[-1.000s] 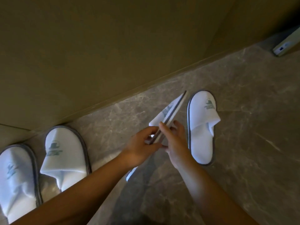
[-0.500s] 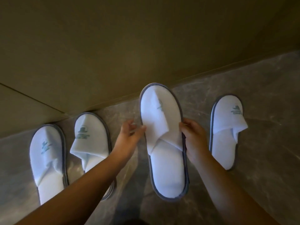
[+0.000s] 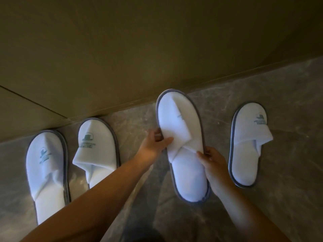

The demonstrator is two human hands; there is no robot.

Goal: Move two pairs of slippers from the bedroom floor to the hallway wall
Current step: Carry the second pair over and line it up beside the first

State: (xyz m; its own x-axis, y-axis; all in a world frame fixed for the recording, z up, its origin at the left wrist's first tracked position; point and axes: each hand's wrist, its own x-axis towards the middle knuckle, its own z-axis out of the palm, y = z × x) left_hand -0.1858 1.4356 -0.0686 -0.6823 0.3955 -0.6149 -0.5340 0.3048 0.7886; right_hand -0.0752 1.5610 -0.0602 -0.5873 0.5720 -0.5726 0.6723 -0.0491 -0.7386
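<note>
Both grips were closed on the held slipper (image 3: 183, 145): left hand (image 3: 153, 145) pinching its upper, right hand (image 3: 213, 165) its side, toe pointing at the wall (image 3: 157, 49), beside its mate (image 3: 248, 147) on the floor (image 3: 288, 119).

Grey marble floor (image 3: 288, 95) carries three white slippers (image 3: 97, 145) along the wall (image 3: 122, 49).

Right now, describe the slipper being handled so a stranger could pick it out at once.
Start at the wall and follow its base along four white slippers. The held slipper is third from the left. Only it has both hands on it, left hand and right hand.
</note>
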